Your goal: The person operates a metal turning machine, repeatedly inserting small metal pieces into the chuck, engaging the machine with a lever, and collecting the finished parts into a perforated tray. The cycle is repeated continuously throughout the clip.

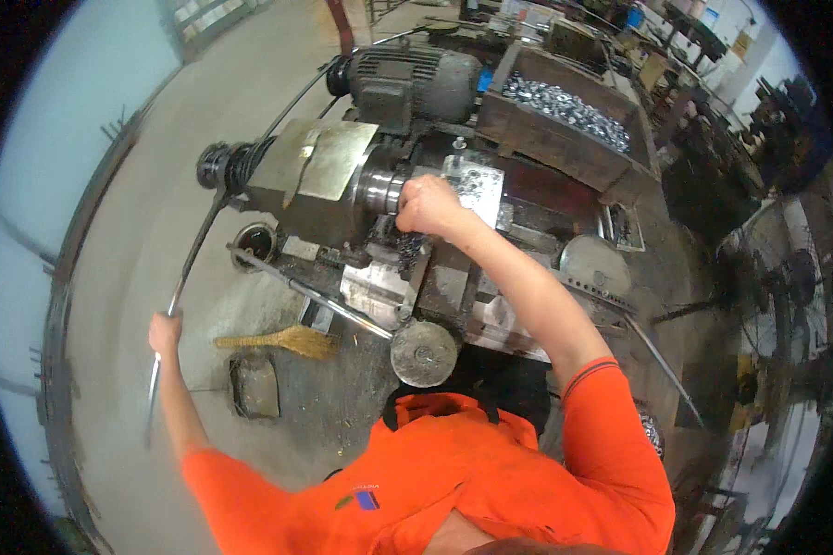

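My left hand point(165, 335) is closed round a long metal lever point(197, 254), which runs up to the grooved collar point(220, 166) at the left end of a lathe's headstock point(315, 208). My right hand point(428, 205) is a closed fist at the front of the round steel spindle nose point(378, 190). Whatever its fingers hold there is hidden behind the hand. Just beyond the fist lies a wet, shiny metal plate point(479, 190) with an upright bolt point(459, 144). Dark swarf point(410, 245) hangs below the fist.
A motor point(416, 79) sits behind the headstock. At the back right stands a metal bin point(565, 148) of small shiny parts. Nearer me are a round handwheel point(424, 353) and a slanting steel bar point(319, 298). A straw broom point(282, 341) and a dustpan point(253, 387) lie on the floor.
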A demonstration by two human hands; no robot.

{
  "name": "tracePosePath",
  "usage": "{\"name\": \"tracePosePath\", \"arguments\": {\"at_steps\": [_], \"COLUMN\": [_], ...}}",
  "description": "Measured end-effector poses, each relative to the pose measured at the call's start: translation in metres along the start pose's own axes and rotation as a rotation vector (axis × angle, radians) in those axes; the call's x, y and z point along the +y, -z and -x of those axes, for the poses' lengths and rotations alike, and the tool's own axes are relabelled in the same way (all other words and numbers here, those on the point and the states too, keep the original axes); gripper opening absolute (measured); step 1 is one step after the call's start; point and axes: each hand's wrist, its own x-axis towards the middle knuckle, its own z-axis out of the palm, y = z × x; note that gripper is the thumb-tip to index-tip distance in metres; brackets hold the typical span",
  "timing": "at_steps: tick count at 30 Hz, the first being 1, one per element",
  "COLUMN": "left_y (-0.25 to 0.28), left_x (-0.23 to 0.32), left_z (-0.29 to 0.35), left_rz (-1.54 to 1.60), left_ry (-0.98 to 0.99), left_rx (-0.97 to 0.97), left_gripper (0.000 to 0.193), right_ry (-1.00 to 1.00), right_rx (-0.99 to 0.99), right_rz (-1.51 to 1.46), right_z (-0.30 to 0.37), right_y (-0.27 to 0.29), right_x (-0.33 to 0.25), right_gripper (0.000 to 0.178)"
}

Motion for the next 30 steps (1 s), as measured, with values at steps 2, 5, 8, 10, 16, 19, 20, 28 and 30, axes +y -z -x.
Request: {"name": "tracePosePath", "arguments": {"at_steps": [2,5,8,10,16,19,20,28,30], "left_y": [0.018,0.04,0.039,0.039,0.047,0.061,0.061,0.053,0.078], "left_x": [0.024,0.059,0.07,0.073,0.086,0.095,0.092,0.093,0.108], "left_z": [0.049,0.139,0.15,0.149,0.156,0.161,0.164,0.164,0.169], "left_rz": [0.079,0.167,0.176,0.17,0.14,0.136,0.123,0.065,0.069], "left_ry": [-0.064,-0.144,-0.136,-0.121,-0.114,-0.08,-0.072,-0.428,-0.518], "left_rx": [-0.03,0.0,0.011,0.006,0.07,0.022,0.013,0.086,0.095], "left_gripper": [0.048,0.043,0.04,0.037,0.038,0.039,0.039,0.048,0.045], "right_ry": [0.009,0.001,-0.008,0.021,-0.051,-0.104,-0.024,-0.129,-0.334], "right_rx": [0.036,-0.014,-0.017,0.025,0.478,0.639,0.66,0.325,0.292], "right_rz": [0.042,0.023,0.105,0.177,0.149,0.184,0.121,-0.173,-0.226], "right_z": [0.0,0.003,0.003,0.018,0.044,0.063,0.072,0.231,0.286], "right_y": [-0.002,0.006,0.006,0.011,0.104,0.121,0.118,0.038,0.021], "right_x": [0.001,-0.007,-0.001,0.007,0.073,0.071,0.065,0.098,0.116], "right_gripper": [0.022,0.024,0.023,0.021,0.039,0.06,0.054,0.043,0.04]}}
